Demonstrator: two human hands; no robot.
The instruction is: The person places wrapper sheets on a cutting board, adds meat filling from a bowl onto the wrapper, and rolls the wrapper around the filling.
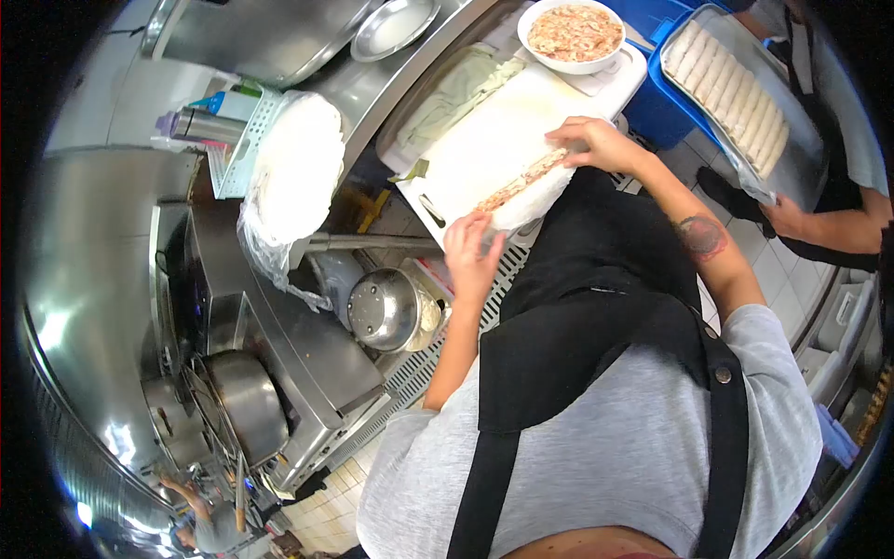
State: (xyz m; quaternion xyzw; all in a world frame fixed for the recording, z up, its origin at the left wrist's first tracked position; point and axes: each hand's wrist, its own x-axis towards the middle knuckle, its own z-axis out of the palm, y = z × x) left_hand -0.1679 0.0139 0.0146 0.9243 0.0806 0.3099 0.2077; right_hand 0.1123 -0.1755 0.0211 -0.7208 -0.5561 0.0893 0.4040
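A pale, thin sheet [510, 186] lies on the white cutting board [605, 101], with a long strip of reddish-brown filling [523, 183] along its near side. At the left end of the strip my left hand [473, 250] rests with its fingers apart on the sheet's edge. My right hand [596, 145] is at the other end, fingers curved over the edge; whether they grip it is hard to tell. Beyond the board's far right corner stands a white bowl [572, 37] of the same filling. Folded green cloth [456, 93] lies along the board's far side.
A co-worker's hand [788, 218] at the right touches a tray [801, 121] of pale rolls [726, 93] above a blue bin [659, 116]. At left are a stack of white sheets [296, 168], a metal bowl [384, 309] and a large pot [244, 410].
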